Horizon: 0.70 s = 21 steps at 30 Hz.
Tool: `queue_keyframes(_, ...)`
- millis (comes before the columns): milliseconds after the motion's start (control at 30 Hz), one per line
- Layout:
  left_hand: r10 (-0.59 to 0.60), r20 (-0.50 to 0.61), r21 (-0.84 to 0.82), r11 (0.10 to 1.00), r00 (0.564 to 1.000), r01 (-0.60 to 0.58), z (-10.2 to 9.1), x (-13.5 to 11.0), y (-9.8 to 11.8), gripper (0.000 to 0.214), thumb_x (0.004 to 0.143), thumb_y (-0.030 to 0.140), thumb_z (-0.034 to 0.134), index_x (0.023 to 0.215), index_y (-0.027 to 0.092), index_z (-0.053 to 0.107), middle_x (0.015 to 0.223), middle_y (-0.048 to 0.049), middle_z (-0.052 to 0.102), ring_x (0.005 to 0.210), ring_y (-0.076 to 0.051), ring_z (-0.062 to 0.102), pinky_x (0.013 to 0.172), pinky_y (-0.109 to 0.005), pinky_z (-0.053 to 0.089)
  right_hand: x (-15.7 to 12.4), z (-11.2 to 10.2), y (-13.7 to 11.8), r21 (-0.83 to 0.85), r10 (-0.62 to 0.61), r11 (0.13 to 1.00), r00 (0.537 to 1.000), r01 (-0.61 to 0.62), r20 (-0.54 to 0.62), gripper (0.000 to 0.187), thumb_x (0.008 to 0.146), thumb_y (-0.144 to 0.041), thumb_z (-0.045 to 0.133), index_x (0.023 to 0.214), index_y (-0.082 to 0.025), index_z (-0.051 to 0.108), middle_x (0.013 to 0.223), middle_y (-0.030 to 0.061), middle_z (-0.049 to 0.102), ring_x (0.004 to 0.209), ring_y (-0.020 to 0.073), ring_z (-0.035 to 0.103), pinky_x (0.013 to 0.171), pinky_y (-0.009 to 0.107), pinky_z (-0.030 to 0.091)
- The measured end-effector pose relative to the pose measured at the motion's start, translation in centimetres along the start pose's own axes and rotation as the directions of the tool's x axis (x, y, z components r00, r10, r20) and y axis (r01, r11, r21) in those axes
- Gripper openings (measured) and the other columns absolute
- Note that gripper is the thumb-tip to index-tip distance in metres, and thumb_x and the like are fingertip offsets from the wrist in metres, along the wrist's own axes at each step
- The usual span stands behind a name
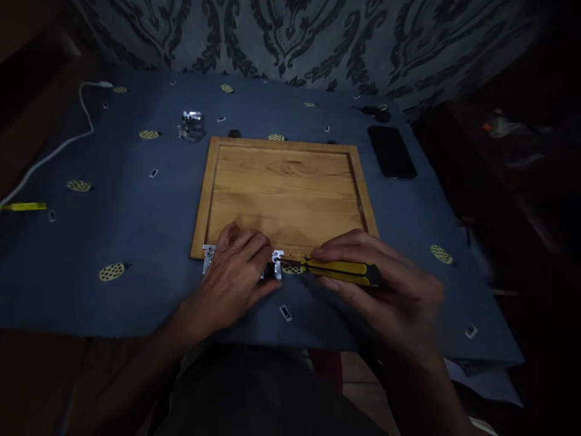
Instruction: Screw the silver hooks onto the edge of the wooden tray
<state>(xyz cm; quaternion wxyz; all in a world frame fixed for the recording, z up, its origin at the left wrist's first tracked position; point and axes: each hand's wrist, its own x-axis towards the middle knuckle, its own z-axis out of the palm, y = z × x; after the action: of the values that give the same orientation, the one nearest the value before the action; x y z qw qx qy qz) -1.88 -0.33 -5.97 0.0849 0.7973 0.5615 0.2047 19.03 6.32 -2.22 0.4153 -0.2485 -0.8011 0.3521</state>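
At the wooden panel's [285, 188] near edge the left hand [236, 275] holds the metal hinge [276, 260] flat while the right hand [385, 284] grips the screwdriver [338, 270], whose tip should meet it squarely.

No legible text, perhaps dimness.

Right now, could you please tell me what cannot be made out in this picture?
Head view:
Metal hinge: middle hidden under the left hand.
Screwdriver tip, held by the right hand: any screw too small and dark.
Yellow object: cut off by the left edge.
Dark item behind the phone: too dim to name.
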Motion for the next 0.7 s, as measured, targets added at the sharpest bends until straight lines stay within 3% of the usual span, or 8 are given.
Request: queue_keyframes(700, -0.003, -0.006, 0.003, 1.000, 1.000, 0.003, 0.03, -0.02, 0.04, 0.036, 0.090, 0.039, 0.079, 0.112, 0.013, 0.068, 0.115, -0.0078, 0.071, 0.113, -0.027, 0.062, 0.114, -0.052, 0.039, -0.33, 0.46, -0.18, -0.234, -0.022, 0.972, 0.999, 0.010, -0.045, 0.017, 0.090, -0.018, 0.077, 0.105, -0.026, 0.076, 0.088, 0.0004, 0.075, 0.076, 0.0173, 0.071, 0.064, 0.029, 0.059)
